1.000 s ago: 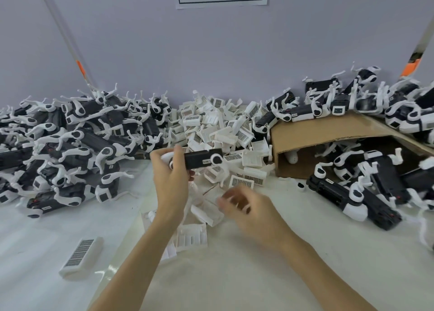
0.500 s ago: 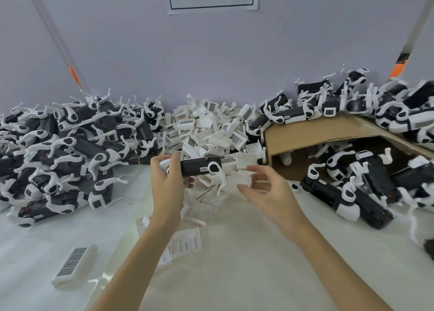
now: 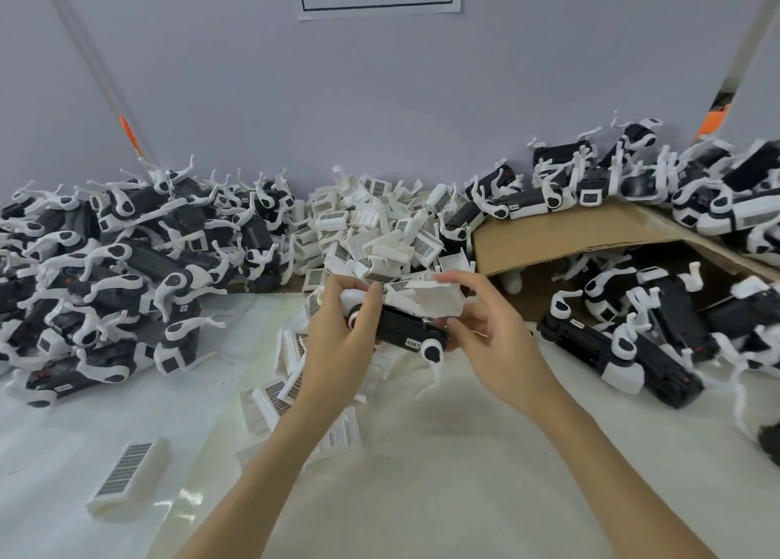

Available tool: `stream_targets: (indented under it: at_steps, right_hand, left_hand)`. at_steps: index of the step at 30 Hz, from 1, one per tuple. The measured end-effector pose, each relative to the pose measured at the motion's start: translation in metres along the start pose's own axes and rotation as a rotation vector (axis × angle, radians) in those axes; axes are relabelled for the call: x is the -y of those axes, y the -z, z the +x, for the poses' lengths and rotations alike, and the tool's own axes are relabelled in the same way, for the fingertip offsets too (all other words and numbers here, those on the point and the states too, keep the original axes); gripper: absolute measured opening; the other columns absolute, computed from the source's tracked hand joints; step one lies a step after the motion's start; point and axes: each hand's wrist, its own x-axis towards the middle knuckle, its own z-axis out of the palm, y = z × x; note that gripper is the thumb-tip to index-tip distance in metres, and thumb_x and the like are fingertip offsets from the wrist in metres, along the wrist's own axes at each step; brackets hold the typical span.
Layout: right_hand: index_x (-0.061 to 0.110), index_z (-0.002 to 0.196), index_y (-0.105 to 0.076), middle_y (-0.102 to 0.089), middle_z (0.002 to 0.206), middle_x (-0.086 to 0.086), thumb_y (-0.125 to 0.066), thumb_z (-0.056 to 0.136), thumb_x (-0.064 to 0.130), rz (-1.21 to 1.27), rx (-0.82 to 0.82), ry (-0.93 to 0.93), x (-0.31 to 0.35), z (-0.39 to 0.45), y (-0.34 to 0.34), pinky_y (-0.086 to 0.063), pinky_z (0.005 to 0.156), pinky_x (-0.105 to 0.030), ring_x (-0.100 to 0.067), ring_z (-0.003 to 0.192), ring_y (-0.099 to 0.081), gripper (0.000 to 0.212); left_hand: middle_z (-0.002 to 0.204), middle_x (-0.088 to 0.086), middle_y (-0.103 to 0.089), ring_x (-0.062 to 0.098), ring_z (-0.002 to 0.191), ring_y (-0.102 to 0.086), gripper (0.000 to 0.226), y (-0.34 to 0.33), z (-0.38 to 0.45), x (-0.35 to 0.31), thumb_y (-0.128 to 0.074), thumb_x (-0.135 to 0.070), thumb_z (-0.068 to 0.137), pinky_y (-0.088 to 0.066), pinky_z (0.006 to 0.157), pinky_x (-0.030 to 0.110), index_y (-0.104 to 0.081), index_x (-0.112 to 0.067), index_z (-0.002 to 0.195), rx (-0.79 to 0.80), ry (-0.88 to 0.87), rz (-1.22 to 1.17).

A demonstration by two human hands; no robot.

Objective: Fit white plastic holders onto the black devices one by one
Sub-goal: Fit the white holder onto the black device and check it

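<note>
White moulded-plastic holder (image 3: pixel 426 299), a small open-sided cradle, now sits directly over the black oblong device with white rounded end caps (image 3: pixel 401 330); half a second ago the right hand (image 3: pixel 485 339) was bare and reaching toward the heap, and a second ago it was down among the loose pieces on the table, so a holder has been picked and brought to the device; I judge the fitting step is just beginning, with the holder touching or nearly touching the device's upper face but not yet seated, since it lies tilted across it; the right hand pinches the holder, thumb tip over its far top edge and the other fingers curled beneath and beside the device's right end; the left hand (image 3: pixel 337 339) grips the device's left end cap, thumb across the front and fingers wrapped behind, as it did before; both are held above the white table covering (image 3: pixel 422 474), in front of the pile of spare white holders (image 3: pixel 380 225); finished devices lie heaped at left (image 3: pixel 118 263); a cardboard box (image 3: pixel 570 233) with more stands at right.
</note>
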Motion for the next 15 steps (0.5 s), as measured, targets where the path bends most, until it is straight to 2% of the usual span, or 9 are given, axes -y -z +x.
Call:
stream_targets:
  at_steps: [2,3,6,8,9,12,15]
  right_hand:
    - [0.036,0.131,-0.059,-0.076,0.099,-0.006,-0.056,0.103,-0.003,0.031,0.036,0.01,0.003,-0.001,-0.003,-0.059,0.091,-0.034,-0.022,0.106,-0.073,0.048]
    - [0.034,0.129,-0.061,-0.075,0.102,-0.005,-0.057,0.105,0.004,0.04,0.045,0.023,0.004,-0.002,-0.004,-0.058,0.093,-0.036,-0.022,0.107,-0.072,0.039]
    - [0.027,0.112,-0.067,-0.072,0.099,0.0,-0.059,0.107,0.017,0.01,0.011,0.078,0.008,-0.003,-0.006,-0.056,0.088,-0.033,-0.021,0.097,-0.069,0.014]
    - [0.027,0.107,-0.068,-0.07,0.096,0.006,-0.059,0.107,0.016,-0.026,-0.003,0.113,0.01,-0.004,-0.011,-0.052,0.083,-0.022,-0.014,0.093,-0.069,0.014]
    - [0.028,0.113,-0.067,-0.072,0.097,0.009,-0.059,0.107,0.019,-0.025,0.016,0.116,0.011,-0.005,-0.013,-0.051,0.082,-0.02,-0.011,0.092,-0.07,0.014]
    - [0.038,0.136,-0.058,-0.077,0.105,0.008,-0.054,0.109,0.028,-0.073,0.11,0.089,0.011,-0.009,-0.019,-0.056,0.085,-0.023,-0.013,0.101,-0.074,0.029]
    - [0.039,0.133,-0.061,-0.075,0.104,0.012,-0.048,0.112,0.022,-0.096,0.158,0.061,0.009,-0.011,-0.02,-0.052,0.081,-0.018,-0.01,0.101,-0.072,0.03]
  left_hand:
    - [0.084,0.005,-0.065,0.014,0.068,-0.062,0.013,0.002,0.002,0.001,-0.06,-0.034,0.107,-0.055,0.057,0.03,-0.057,-0.023,0.099,-0.017,-0.001,0.021]
    - [0.084,0.006,-0.065,0.014,0.067,-0.062,0.014,0.002,0.003,0.001,-0.06,-0.034,0.107,-0.054,0.057,0.029,-0.057,-0.023,0.1,-0.02,0.006,0.014]
    - [0.082,0.002,-0.067,0.012,0.068,-0.065,0.016,0.001,0.003,0.002,-0.058,-0.035,0.108,-0.054,0.058,0.027,-0.057,-0.019,0.104,0.002,0.024,-0.02]
    - [0.074,-0.01,-0.065,0.009,0.066,-0.064,0.019,-0.001,0.0,0.003,-0.056,-0.037,0.109,-0.053,0.057,0.024,-0.058,-0.018,0.105,0.032,0.014,-0.02]
    - [0.071,-0.012,-0.065,0.007,0.064,-0.063,0.021,-0.003,-0.002,0.004,-0.055,-0.038,0.109,-0.053,0.057,0.023,-0.058,-0.018,0.105,0.05,0.009,-0.019]
    - [0.063,-0.013,-0.063,0.005,0.059,-0.06,0.028,-0.006,-0.007,0.004,-0.051,-0.044,0.11,-0.05,0.055,0.019,-0.057,-0.017,0.105,0.093,-0.008,-0.029]
    - [0.064,-0.011,-0.064,0.005,0.06,-0.061,0.032,-0.007,-0.008,0.003,-0.048,-0.049,0.109,-0.051,0.056,0.019,-0.058,-0.019,0.105,0.096,-0.014,-0.022]
